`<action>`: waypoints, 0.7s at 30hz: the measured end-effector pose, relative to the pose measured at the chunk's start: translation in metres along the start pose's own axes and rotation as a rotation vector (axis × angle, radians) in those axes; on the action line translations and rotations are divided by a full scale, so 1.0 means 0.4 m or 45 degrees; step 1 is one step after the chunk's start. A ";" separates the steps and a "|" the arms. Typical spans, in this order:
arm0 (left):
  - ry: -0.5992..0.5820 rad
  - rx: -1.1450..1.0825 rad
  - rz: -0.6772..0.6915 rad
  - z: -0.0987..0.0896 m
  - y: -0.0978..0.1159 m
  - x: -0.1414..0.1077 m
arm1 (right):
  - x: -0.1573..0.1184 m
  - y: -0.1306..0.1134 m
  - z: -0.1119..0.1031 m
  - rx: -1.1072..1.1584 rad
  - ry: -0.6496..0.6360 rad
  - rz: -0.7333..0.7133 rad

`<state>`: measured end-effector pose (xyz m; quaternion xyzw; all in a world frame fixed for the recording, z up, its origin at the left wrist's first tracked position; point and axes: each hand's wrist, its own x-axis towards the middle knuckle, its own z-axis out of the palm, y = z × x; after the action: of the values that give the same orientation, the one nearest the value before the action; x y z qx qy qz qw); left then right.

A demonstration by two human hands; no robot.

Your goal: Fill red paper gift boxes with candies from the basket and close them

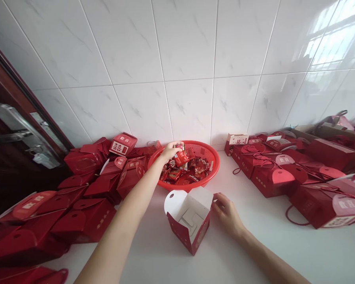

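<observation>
My left hand (pixel 170 151) reaches over a red plastic basket (pixel 214 173) with its fingers closed on red-wrapped sweets (pixel 181 157); how many it holds I cannot make out. More sweets in shiny red wrappers (pixel 185 176) lie heaped below it. Just in front of the basket stands a red gift box (pixel 189 221), its top open, its white inside bare and its flaps spread. My right hand (pixel 227 215) rests on the table at the right side of this box, thumb and fingers pinching its right-hand flap.
Closed red gift boxes (pixel 79 221) crowd the left side. On the right stand several more red boxes (pixel 272 179) with cord handles, and a carton (pixel 309 134) behind them. A white tiled wall (pixel 189 106) backs the white table (pixel 254 244). A door handle (pixel 17 122) is at far left.
</observation>
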<state>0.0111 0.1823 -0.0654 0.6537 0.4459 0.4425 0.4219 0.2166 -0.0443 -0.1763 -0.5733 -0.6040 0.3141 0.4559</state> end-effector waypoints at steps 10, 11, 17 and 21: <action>0.153 -0.022 0.017 0.001 -0.011 0.009 | -0.001 0.009 -0.002 0.006 0.021 -0.040; 0.170 -0.024 0.027 0.000 -0.011 0.010 | -0.002 0.009 -0.002 0.007 0.020 -0.040; 0.228 -0.050 0.108 -0.004 -0.007 0.008 | 0.000 0.009 0.000 0.010 0.008 -0.032; 0.191 -0.061 0.131 -0.005 -0.005 0.002 | 0.000 0.010 0.001 0.008 0.006 -0.030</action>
<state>0.0090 0.1838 -0.0666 0.6304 0.4315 0.5219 0.3796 0.2180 -0.0437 -0.1800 -0.5655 -0.6086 0.3091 0.4629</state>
